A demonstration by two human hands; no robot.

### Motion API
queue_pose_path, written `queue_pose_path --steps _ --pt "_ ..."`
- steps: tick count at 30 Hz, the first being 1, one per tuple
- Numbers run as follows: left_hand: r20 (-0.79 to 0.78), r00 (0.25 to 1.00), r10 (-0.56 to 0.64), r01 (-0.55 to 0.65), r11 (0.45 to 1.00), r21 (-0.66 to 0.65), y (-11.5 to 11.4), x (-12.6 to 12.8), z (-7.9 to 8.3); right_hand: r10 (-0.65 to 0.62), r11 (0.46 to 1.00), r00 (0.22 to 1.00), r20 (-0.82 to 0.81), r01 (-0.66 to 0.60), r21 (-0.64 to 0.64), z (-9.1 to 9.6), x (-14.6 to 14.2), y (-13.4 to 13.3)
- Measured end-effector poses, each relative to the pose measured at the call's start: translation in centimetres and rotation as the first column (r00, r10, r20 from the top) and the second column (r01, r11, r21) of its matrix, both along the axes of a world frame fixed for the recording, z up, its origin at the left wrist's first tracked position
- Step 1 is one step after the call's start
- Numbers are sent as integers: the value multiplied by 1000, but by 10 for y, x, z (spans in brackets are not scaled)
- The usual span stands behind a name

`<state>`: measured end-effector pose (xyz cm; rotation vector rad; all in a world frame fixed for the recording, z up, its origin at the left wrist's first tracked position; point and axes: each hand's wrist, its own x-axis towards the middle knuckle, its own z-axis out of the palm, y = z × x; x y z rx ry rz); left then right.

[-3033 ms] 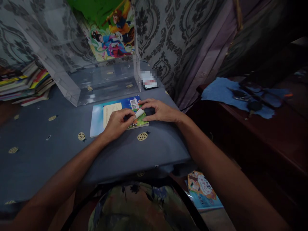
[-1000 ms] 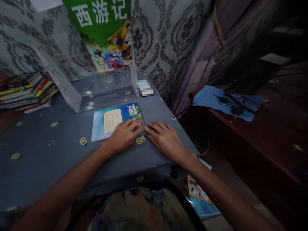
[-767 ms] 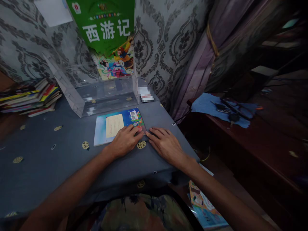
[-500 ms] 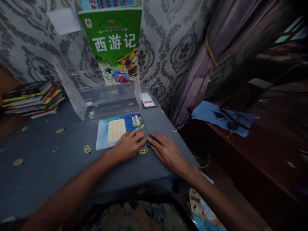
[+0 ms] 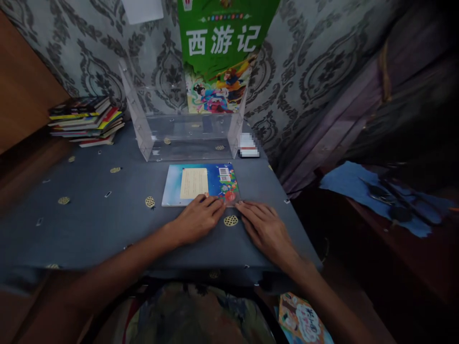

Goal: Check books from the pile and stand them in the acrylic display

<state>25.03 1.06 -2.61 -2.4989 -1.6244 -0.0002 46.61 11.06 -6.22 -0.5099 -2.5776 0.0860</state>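
green cover (image 5: 224, 62): "西游记" in large white characters | blue book (image 5: 213, 179): barcode (image 5: 224, 171) above QR code (image 5: 224, 178), any digits too small to read; cream panel (image 5: 194, 183) on it, print too small to read | lower-right book (image 5: 303, 320): lettering on white patch, unclear | stacked books (image 5: 88, 119): spines illegible

The single view looks from the person's head, above the dark floral-patterned garment (image 5: 201, 310), forward and down across the grey-blue pineapple-print tablecloth (image 5: 100, 210) to the grey damask-patterned wall (image 5: 301, 62), near enough to frame the bare left hand (image 5: 201, 215) and bare right hand (image 5: 267, 228).
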Motion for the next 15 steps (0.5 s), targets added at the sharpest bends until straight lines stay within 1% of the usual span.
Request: queue_pose_path --steps 4,10,13,15 --pt "31 998 46 -47 999 11 -11 -4 -3 -37 999 997 72 35 32 1 -3 -4" --pt "59 995 75 -76 997 25 -12 -2 -6 -155 985 977 144 142 100 3 -8 -20" --pt "117 992 41 -46 998 45 -12 -6 -6 -185 979 972 143 169 118 3 -11 -24" --pt "176 984 13 -20 999 36 -8 -14 -4 -201 975 969 147 184 122 4 -12 -26"
